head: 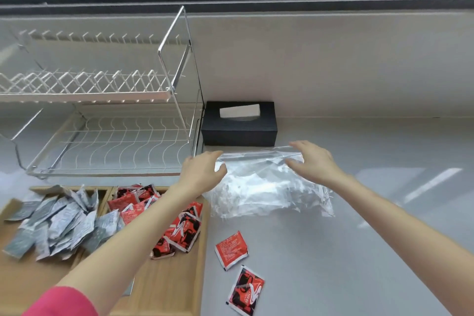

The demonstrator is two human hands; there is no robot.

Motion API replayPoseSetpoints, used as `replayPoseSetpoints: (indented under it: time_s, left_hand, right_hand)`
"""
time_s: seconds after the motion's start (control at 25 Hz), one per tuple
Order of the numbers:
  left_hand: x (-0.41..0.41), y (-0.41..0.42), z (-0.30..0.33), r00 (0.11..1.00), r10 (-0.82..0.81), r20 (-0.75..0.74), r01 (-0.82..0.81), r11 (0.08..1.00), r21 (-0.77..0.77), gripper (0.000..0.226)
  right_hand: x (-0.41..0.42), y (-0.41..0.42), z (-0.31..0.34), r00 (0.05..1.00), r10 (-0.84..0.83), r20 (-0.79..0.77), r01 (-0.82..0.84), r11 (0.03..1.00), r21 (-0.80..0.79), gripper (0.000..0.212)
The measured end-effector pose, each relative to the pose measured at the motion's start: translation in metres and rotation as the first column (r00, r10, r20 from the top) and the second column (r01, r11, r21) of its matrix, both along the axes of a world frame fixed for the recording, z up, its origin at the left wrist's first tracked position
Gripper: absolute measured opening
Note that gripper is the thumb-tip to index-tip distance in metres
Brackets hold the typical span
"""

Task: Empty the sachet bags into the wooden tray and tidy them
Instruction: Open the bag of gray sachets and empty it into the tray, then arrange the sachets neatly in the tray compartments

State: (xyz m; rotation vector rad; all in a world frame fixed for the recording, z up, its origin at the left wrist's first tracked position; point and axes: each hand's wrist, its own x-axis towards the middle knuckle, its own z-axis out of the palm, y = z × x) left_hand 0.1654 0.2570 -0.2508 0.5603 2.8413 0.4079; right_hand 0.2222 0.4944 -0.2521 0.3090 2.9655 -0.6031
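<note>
Our left hand [202,174] has its fingers loosely spread and a bit curled, tips at the left top edge of the clear plastic bag [269,187]; thumb sits low near the bag's corner, but we can't tell if anything is actually pinched. Our right hand [314,161] is likewise relaxed, fingers apart, index reaching fwd along the bag's zip edge, thumb pointing left over the plastic; it touches or hovers just over it, can't say which. Both palms face down, wrists roughly level, forearms stretched fwd from the bottom corners and converging on the bag, a pink sleeve [64,303] on the left arm. The bag lies crumpled and looks empty on the grey counter [359,251], just right of the wooden tray [202,251] and in front of a black tissue box [238,123]. In the tray, silver sachets [56,223] heap in the left compartment w/ a few spilling over the divider, red sachets [184,231] in the right one. Two more red ones lie on the counter beside the tray, a plain red sachet [230,249] and a red-and-black sachet [246,290]. A wire dish rack [102,90] stands behind the tray.
</note>
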Motion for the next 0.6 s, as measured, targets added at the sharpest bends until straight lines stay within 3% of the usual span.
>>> replayPoseSetpoints:
  time_s: [0.16, 0.6]
  left_hand:
    - [0.026, -0.033, 0.018, 0.994, -0.070, -0.083, 0.061, 0.992, -0.108, 0.049]
    - [0.073, -0.178, 0.021, 0.994, 0.061, -0.087, -0.070, 0.993, -0.098, 0.049]
  right_hand:
    - [0.023, -0.052, 0.023, 0.991, 0.133, 0.028, -0.135, 0.986, 0.099, 0.056]
    - [0.052, -0.205, 0.031, 0.962, 0.273, -0.022, -0.274, 0.961, -0.038, 0.056]
